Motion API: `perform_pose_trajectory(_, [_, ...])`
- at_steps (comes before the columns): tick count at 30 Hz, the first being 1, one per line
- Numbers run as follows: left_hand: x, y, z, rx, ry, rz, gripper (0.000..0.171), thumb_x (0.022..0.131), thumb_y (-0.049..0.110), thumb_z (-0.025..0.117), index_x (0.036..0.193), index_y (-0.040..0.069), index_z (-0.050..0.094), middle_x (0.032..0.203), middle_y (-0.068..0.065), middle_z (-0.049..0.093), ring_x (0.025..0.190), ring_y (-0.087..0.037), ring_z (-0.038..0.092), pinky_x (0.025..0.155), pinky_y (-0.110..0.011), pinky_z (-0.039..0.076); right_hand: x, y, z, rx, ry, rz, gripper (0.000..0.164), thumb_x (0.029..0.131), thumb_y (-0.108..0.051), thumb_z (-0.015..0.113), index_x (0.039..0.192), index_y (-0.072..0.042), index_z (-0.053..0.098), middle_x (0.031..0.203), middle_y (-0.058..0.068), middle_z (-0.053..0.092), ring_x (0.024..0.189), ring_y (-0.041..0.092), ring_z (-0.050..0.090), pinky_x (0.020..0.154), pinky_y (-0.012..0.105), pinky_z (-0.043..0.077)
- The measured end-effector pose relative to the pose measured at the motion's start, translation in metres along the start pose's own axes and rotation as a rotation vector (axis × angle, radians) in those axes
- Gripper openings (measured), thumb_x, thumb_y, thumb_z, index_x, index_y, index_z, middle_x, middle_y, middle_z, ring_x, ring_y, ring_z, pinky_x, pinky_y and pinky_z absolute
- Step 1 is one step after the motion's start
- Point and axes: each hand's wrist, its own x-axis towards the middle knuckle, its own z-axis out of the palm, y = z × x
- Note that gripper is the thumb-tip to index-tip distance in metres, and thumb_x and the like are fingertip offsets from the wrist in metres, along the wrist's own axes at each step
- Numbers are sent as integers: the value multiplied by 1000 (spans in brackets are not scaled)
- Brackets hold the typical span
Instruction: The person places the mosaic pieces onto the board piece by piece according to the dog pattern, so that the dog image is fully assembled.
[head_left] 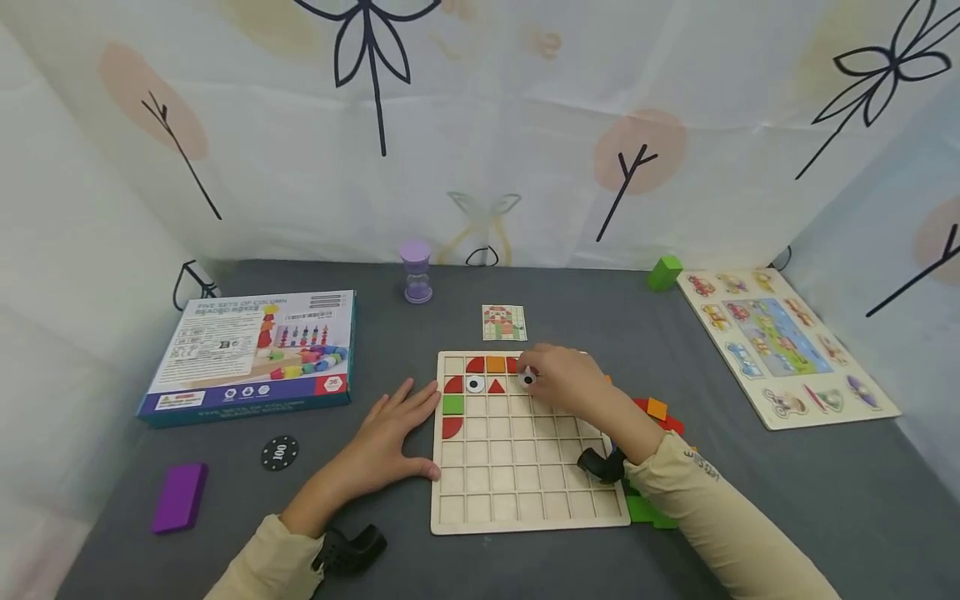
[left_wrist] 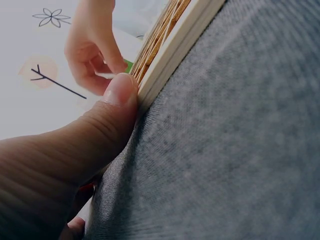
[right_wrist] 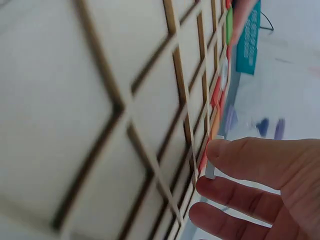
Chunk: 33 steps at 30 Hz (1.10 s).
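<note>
A wooden grid board lies in front of me with several coloured tiles in its upper left cells. Among them are a green square tile, an orange square tile and a white eye tile. Over the upper rows, my right hand pinches another white eye tile; in the right wrist view this tile stands on edge between thumb and fingertip. My left hand rests with spread fingers at the board's left side, its thumb against the edge.
Behind the board lies a small pattern card. Loose red and orange tiles and green tiles sit along its right side. Farther out are a boxed toy set, a purple block, a black chip, an hourglass and a picture puzzle.
</note>
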Motion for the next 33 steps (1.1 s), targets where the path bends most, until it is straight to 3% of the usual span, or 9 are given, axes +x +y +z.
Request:
perform_pose_trajectory(14, [0,1,1,-9,2,-4,99,60,53,72,141,15,27,147,2,20,136,-28,4,104,-53,2,9,-14,8,-10,-48,4,22,80,-12,63,97,-25,67,90,-4,55,65,8,47,53,21,39])
perform_pose_trajectory(26, [0,0,1,-2,9,4,100,60,54,72,140,15,28,147,2,21,136,-28,5,104,-54,2,4,-8,12,-20,-9,13,24,79,-13,64,100,-25,69,83,-6,53,60,6,44,49,21,36])
perform_pose_trajectory(33, [1,0,1,10,1,-1,100,60,55,70,141,17,26,147,3,19,136,-28,4,104,-54,2,-14,6,-5,-3,13,24,30,80,-15,64,109,-23,65,94,-1,57,67,10,50,50,23,39])
